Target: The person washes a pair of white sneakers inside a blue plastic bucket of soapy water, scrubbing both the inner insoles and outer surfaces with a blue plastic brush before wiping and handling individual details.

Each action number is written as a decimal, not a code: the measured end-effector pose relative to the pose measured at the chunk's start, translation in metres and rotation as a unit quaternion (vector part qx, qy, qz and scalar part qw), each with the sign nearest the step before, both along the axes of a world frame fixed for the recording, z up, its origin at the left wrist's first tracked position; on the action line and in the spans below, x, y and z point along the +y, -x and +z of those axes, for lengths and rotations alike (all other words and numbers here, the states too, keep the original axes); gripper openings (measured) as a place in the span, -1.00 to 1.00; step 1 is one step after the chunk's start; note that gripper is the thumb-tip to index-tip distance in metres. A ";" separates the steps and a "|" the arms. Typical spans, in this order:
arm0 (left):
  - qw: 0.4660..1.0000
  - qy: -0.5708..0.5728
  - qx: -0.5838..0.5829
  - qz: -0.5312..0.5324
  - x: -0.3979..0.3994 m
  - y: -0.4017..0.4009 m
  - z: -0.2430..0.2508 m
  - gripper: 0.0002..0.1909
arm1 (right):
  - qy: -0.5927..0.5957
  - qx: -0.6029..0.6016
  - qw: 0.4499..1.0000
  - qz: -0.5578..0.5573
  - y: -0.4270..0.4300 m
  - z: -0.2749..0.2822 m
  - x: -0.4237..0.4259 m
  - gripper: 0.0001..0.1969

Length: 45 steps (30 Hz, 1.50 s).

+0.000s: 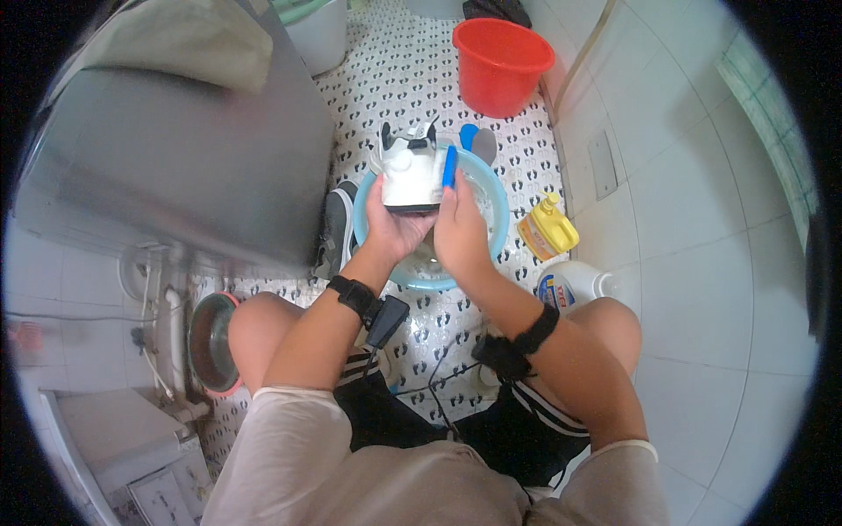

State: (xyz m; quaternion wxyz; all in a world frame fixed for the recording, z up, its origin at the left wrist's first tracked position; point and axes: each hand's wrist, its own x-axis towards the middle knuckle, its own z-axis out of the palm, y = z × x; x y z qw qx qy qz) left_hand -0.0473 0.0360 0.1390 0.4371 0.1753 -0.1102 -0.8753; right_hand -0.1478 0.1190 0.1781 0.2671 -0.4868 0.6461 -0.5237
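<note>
A white shoe with a dark sole edge is held above the light blue basin, its opening facing away from me. My left hand grips it from the left and below. In my right hand is a blue brush, pressed to the shoe's right side; its bristles are hidden. Foamy, cloudy water shows in the basin beneath both hands. To the basin's left stands a dark grey shoe with a white sole edge. A blue insole and a grey insole lie behind the basin.
At the right are a yellow pump bottle and a white jug, near the tiled wall. A red bucket stands farther back. A large grey appliance borders the left. Another basin sits by my left knee.
</note>
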 end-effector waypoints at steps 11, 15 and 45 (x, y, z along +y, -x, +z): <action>0.999 -0.004 -0.003 -0.043 -0.002 -0.004 0.005 -0.34 | 0.018 -0.017 0.999 0.044 0.027 -0.002 -0.016 -0.51; 0.999 -0.021 -0.015 -0.035 -0.001 -0.009 0.012 -0.34 | 0.103 0.018 0.993 0.048 0.031 -0.003 0.001 -0.51; 0.951 -0.039 -0.085 -0.294 0.020 -0.029 -0.017 -0.39 | -0.097 -0.120 0.988 0.004 0.156 -0.060 -0.073 -0.08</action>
